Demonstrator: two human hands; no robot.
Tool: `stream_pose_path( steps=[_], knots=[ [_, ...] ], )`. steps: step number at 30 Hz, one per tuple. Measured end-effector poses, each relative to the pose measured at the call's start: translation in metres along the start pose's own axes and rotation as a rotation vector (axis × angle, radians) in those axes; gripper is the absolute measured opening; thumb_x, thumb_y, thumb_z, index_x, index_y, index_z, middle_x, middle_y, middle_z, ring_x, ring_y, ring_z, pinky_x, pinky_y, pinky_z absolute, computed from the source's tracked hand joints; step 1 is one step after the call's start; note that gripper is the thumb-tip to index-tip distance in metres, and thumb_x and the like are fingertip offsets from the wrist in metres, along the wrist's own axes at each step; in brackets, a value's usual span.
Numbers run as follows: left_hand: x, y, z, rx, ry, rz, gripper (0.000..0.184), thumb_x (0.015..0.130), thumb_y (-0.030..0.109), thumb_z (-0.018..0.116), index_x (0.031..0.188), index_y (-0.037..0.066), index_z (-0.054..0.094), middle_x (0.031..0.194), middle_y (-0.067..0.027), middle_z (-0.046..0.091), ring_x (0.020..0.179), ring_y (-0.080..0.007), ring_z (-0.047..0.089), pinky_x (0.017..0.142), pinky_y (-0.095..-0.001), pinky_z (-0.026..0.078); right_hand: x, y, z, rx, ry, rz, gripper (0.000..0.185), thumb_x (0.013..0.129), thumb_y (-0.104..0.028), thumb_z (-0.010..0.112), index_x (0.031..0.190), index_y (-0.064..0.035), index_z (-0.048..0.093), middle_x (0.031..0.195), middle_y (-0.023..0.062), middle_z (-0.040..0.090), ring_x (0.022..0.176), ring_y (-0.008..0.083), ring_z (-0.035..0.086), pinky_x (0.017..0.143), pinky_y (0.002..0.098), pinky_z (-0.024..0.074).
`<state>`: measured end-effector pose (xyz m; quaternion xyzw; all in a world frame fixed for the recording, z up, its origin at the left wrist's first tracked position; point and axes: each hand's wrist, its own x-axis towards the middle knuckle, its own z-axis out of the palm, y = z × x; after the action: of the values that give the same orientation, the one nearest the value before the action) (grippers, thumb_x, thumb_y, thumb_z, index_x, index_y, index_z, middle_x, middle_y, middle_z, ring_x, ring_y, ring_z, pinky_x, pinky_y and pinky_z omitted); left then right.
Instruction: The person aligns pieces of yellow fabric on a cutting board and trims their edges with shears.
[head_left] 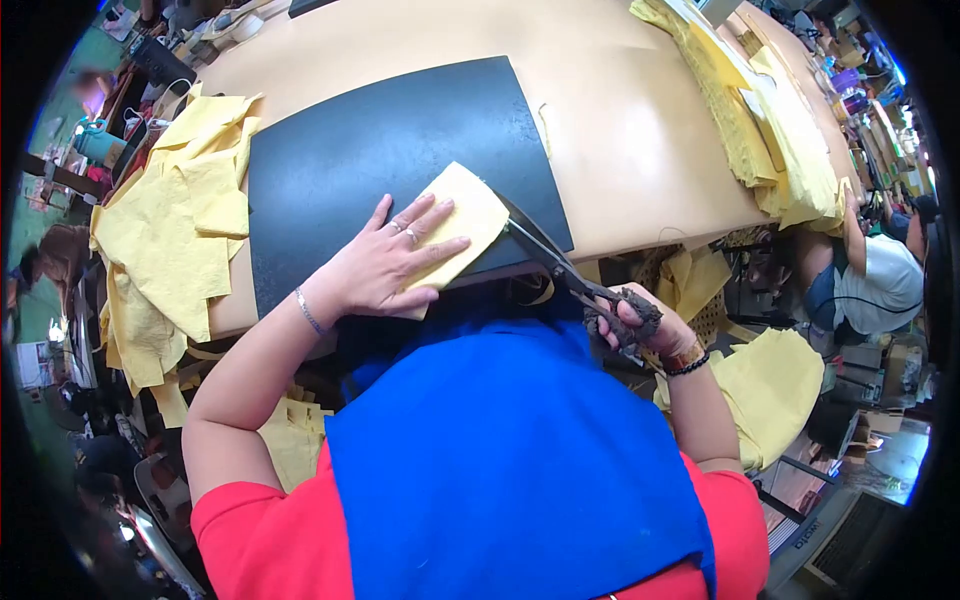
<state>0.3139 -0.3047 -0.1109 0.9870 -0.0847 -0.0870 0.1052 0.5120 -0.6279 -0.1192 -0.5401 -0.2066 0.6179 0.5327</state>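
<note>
A yellow fabric piece [462, 215] lies on the black mat [380, 130], near the mat's front edge. My left hand [385, 260] rests flat on its left part with the fingers spread. Rings show on that hand, and a bracelet circles the wrist. In my right hand [640, 320] is a pair of dark scissors [548, 252], its handles wrapped in dark material and my fingers curled around them. The blades point up and left, and they meet the fabric piece at its right edge. Where the blade tips end is hard to make out.
Yellow fabric pieces [170, 230] hang over the left end of the table [620, 130]. More yellow fabric [740, 120] is stacked at the table's right. Below on the right lies another yellow bundle [770, 395]. A person [880, 275] sits at the far right.
</note>
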Motion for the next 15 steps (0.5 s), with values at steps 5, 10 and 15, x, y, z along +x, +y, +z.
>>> stream_pose_path(
  steps=[5, 10, 15],
  knots=[
    [-0.009, 0.002, 0.000, 0.028, -0.027, 0.044, 0.075, 0.083, 0.068, 0.046, 0.146, 0.029, 0.036, 0.157, -0.0149, 0.017, 0.144, -0.0381, 0.014, 0.108, -0.0664, 0.011, 0.011, -0.013, -0.001, -0.075, -0.020, 0.053, 0.023, 0.084, -0.024, 0.067, 0.074, -0.0063, 0.058, 0.065, -0.0020, 0.055, 0.058, 0.0041, 0.051, 0.052, 0.0186, 0.0393],
    [-0.010, 0.002, 0.000, 0.025, -0.021, 0.045, 0.074, 0.083, 0.068, 0.047, 0.145, 0.030, 0.036, 0.157, -0.0144, 0.017, 0.144, -0.0378, 0.015, 0.108, -0.0664, 0.011, 0.017, -0.019, -0.009, -0.098, -0.067, 0.056, 0.021, 0.081, -0.022, 0.072, 0.074, -0.0080, 0.058, 0.068, -0.0040, 0.057, 0.058, 0.0022, 0.053, 0.053, 0.0163, 0.0410],
    [-0.010, 0.002, 0.002, 0.026, -0.011, 0.043, 0.075, 0.082, 0.068, 0.048, 0.145, 0.030, 0.036, 0.157, -0.0143, 0.017, 0.144, -0.0376, 0.016, 0.108, -0.0664, 0.011, 0.017, -0.022, -0.015, -0.209, -0.080, 0.070, 0.021, 0.081, -0.023, 0.073, 0.075, -0.0070, 0.059, 0.067, -0.0049, 0.056, 0.058, 0.0014, 0.051, 0.053, 0.0176, 0.0406]
  ],
)
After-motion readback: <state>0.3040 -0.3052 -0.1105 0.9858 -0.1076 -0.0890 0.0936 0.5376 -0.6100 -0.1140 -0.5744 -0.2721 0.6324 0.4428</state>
